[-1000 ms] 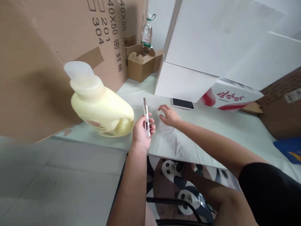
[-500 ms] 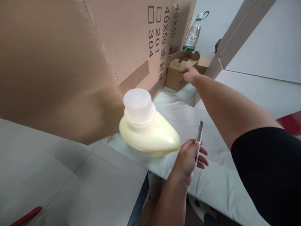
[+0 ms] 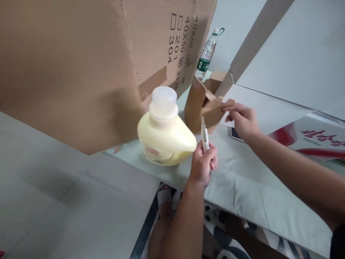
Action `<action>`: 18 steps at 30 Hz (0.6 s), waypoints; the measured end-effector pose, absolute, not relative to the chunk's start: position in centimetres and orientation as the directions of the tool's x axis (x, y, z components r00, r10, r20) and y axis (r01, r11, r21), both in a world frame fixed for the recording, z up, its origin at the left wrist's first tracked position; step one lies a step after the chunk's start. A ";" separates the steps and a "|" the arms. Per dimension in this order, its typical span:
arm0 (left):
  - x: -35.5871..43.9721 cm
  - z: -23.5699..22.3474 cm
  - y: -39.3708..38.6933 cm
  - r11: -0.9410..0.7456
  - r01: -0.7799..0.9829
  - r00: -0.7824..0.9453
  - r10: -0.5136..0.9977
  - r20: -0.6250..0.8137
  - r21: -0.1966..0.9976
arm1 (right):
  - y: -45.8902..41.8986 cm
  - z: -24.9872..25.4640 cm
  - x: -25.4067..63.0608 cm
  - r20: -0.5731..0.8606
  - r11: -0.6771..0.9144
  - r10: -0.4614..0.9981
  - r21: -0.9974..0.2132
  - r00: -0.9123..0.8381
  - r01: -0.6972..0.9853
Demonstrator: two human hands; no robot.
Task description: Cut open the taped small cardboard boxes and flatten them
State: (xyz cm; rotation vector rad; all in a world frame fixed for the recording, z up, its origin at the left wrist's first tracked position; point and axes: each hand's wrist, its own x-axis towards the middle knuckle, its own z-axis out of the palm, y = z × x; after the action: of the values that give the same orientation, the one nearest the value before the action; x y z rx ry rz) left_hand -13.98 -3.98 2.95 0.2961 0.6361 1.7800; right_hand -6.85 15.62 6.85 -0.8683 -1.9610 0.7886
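My left hand (image 3: 202,163) is closed round a white utility knife (image 3: 205,138), its grey tip pointing up and away from me. Just beyond that tip stands a small brown cardboard box (image 3: 193,108) with its top flaps loose. Between thumb and fingers, my right hand (image 3: 244,120) pinches a flap (image 3: 214,108) on the near right side of this box. A pale yellow jug (image 3: 164,133) with a translucent cap sits left of my left hand. The inside of the small box is mostly hidden.
A large printed cardboard box (image 3: 67,72) fills the left side. Behind the small box is a water bottle (image 3: 207,54). A phone (image 3: 234,134) lies partly under my right wrist, near a red and white printed carton (image 3: 320,138). Pale green cloth (image 3: 242,176) covers the surface.
My right hand has drawn the small box nearer and tilted its flap toward me. My left fingers have closed round the knife, now close to the box. The view has shifted.
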 end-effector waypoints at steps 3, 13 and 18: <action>-13.6 4.0 -5.0 -0.193 -0.795 -0.180 0.980 0.080 0.575 | 10.1 6.9 2.4 0.396 0.487 0.835 -0.855 -0.383 0.179; -10.0 8.9 -5.3 -0.556 -0.561 -0.662 0.746 0.071 0.613 | -4.6 3.2 21.3 0.471 0.521 0.848 -0.823 -0.243 0.226; -6.0 6.7 -2.4 -0.390 -0.185 -0.526 0.815 0.245 0.902 | -5.2 5.4 24.3 0.467 0.735 0.631 -0.616 -0.619 0.284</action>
State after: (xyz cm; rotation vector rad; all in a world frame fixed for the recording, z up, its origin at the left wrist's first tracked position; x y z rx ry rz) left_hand -6.04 -2.43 6.68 0.9322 1.1534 1.9695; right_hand 24.28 -5.21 5.44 -0.6870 -2.2424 0.6492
